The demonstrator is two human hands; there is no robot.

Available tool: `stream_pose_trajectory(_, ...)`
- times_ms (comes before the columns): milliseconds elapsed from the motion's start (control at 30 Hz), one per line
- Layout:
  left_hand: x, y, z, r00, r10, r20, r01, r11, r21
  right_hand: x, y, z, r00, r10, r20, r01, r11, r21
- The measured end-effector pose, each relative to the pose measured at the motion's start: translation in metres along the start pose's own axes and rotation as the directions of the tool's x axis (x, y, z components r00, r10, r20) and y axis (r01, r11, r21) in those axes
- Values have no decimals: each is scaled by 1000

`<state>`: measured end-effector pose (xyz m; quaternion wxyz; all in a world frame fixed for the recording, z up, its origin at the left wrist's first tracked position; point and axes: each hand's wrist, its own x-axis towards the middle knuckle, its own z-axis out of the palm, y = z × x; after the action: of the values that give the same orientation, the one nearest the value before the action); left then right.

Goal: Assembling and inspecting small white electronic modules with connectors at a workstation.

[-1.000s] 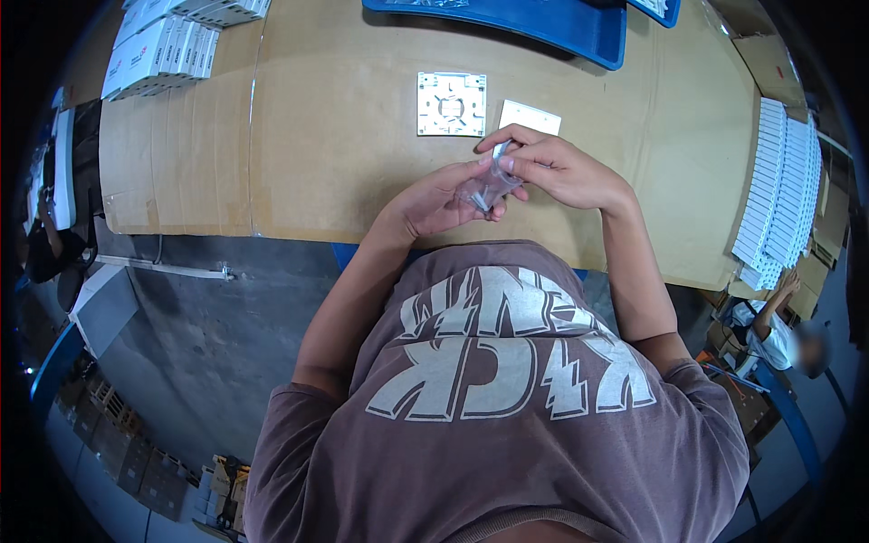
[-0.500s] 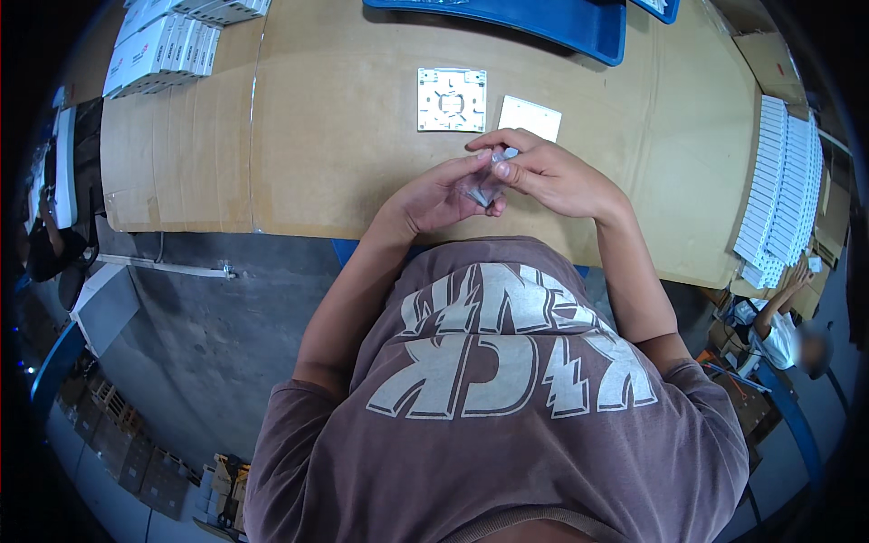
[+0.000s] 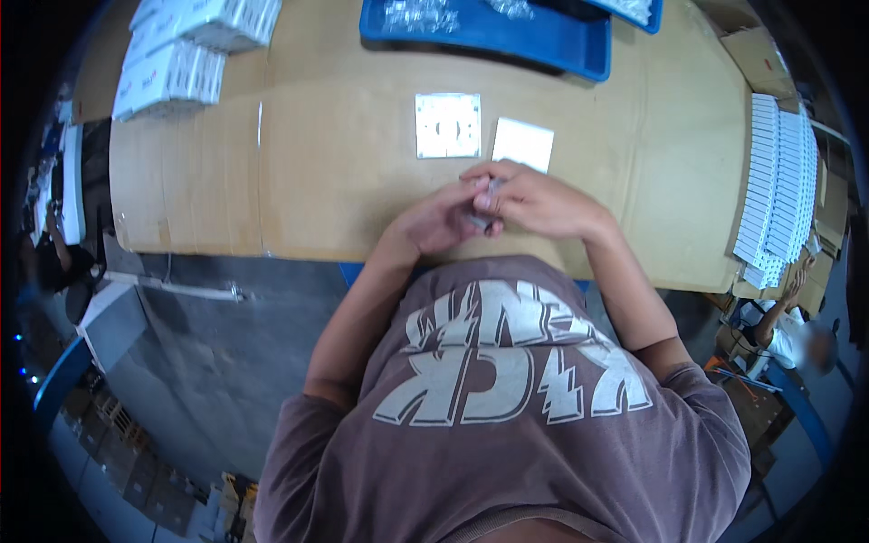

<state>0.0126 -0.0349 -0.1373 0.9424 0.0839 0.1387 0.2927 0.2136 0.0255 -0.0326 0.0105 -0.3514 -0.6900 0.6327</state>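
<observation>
Just past the table's near edge, my two hands meet around a small clear plastic bag, mostly hidden by the fingers. My left hand cups it from the left with curled fingers. On the other side, my right hand closes its thumb and fingers over the bag's upper part. What is inside the bag cannot be made out. Beyond the hands lies a white square plastic base with a round centre and small raised parts. A plain white square cover rests to its right, close to my right fingers.
A blue tray with small clear bags stands at the far side, another blue tray beyond it. White boxes are stacked at the far left. Rows of white panels line the right edge. People work at both sides.
The view has shifted, so the table things appear lower. The bag, plainly visible before, is now more enclosed by my fingers as my hands draw together.
</observation>
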Motion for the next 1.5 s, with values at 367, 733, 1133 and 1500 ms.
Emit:
stream_pose_trajectory(367, -2, 1, 10, 995, -102, -12, 102, 994, -33, -3, 0, -95, 907, -48, -419, 25, 998, -60)
stream_pose_trajectory(733, 3, 3, 11, 996, -73, 53, 75, 997, -26, 52, 7, -252, 399, -323, -858, -67, 923, -379)
stream_pose_trajectory(1133, 6, 6, 15, 994, -81, 78, 83, 996, -29, 85, 28, -268, 168, -278, -946, -32, 957, -287)
stream_pose_trajectory(1500, -2, -6, 16, 989, 112, -97, -129, 972, -198, 0, -26, -164, 420, 70, -905, 714, 590, 377)
